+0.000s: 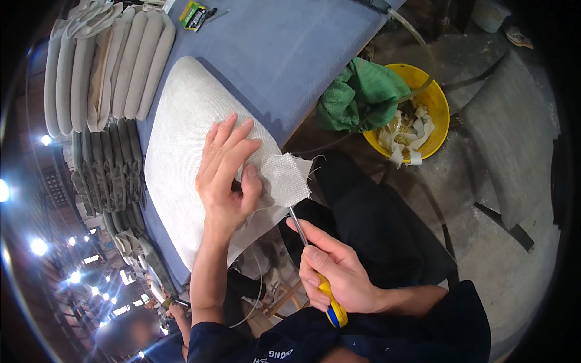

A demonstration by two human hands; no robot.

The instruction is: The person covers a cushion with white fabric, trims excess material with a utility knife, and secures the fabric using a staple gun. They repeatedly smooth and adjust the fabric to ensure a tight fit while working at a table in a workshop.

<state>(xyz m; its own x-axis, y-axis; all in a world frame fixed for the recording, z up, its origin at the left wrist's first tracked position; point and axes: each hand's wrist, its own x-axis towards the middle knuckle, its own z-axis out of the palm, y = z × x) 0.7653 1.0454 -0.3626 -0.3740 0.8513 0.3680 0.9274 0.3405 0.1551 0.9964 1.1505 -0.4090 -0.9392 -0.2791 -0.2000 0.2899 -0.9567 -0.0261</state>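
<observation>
A large cushion [181,121] covered in off-white woven fabric lies on a blue-topped table, its near end reaching past the edge. My left hand [227,172] rests on top of it, fingers stretched out and holding nothing. At the cushion's right corner a flap of frayed fabric [290,178] sticks out with loose threads. My right hand [333,269] is wrapped round a screwdriver [337,308] with a yellow and blue handle, index finger along its metal shaft. The shaft's tip meets the lower edge of the flap; the very end is hidden.
Grey and beige cushions [115,66] are stacked on the left. A small green and yellow packet [192,17] lies at the far side of the table [266,36]. To the right stands a yellow bucket [440,118] with fabric scraps and a green cloth [357,97]. Another person [130,333] is at lower left.
</observation>
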